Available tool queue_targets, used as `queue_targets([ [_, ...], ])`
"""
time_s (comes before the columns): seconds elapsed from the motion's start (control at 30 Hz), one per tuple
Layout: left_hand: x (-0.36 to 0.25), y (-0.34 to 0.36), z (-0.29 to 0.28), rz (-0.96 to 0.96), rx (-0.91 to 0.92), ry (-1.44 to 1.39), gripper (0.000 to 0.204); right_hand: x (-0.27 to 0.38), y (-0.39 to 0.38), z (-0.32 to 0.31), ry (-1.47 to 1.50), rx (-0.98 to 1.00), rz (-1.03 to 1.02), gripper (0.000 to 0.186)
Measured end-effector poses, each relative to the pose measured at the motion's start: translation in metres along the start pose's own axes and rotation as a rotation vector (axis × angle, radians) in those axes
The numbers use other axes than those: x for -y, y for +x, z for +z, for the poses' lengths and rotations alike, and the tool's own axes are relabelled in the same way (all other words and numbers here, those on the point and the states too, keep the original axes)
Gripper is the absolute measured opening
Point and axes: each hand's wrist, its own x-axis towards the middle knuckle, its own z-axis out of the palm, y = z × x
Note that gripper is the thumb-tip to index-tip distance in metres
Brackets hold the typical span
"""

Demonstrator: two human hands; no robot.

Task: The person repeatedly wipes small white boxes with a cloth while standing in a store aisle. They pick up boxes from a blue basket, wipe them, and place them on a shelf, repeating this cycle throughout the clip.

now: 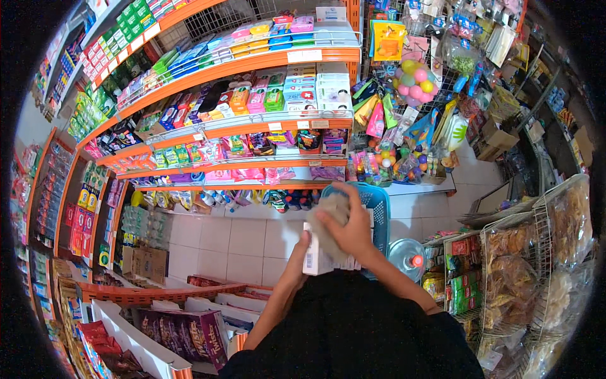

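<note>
My left hand [298, 254] grips the left side of a white box [312, 260] with a barcode on its side. A crumpled grey cloth [331, 230] lies over the box, and my right hand [353, 228] is closed round it, pressing it against the box. Cloth and fingers hide much of the box. Right behind my hands stands a blue plastic basket [379, 215] with perforated walls. More white edges, perhaps of other boxes, show beside my right wrist; I cannot make out what they are.
Orange-edged shelves [240, 129] of packaged goods rise ahead. A clear water jug [407, 258] with a red cap stands right of the basket. Wire racks of bagged snacks [508, 278] flank my right. At lower left is a low shelf with purple cartons [183, 335]. Pale floor tiles [230, 243] lie between.
</note>
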Motion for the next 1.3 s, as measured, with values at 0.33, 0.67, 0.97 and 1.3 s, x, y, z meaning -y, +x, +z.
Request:
queue_targets([
  [0.33, -0.018, 0.015, -0.01, 0.174, -0.003, -0.125, 0.058, 0.022, -0.013, 0.01, -0.197, 0.174, -0.079, 0.061],
  [0.67, -0.022, -0.009, -0.027, 0.129, -0.106, -0.102, 0.037, -0.006, -0.002, 0.003, 0.03, 0.063, -0.011, 0.058],
  [0.97, -0.015, -0.002, -0.035, 0.129, -0.141, 0.056, 0.044, -0.009, 0.001, 0.016, -0.059, 0.07, 0.049, 0.054],
  [1.3, -0.024, 0.001, -0.024, 0.134, -0.063, 0.124, 0.049, 0.018, -0.009, 0.014, 0.073, 0.147, 0.021, 0.051],
])
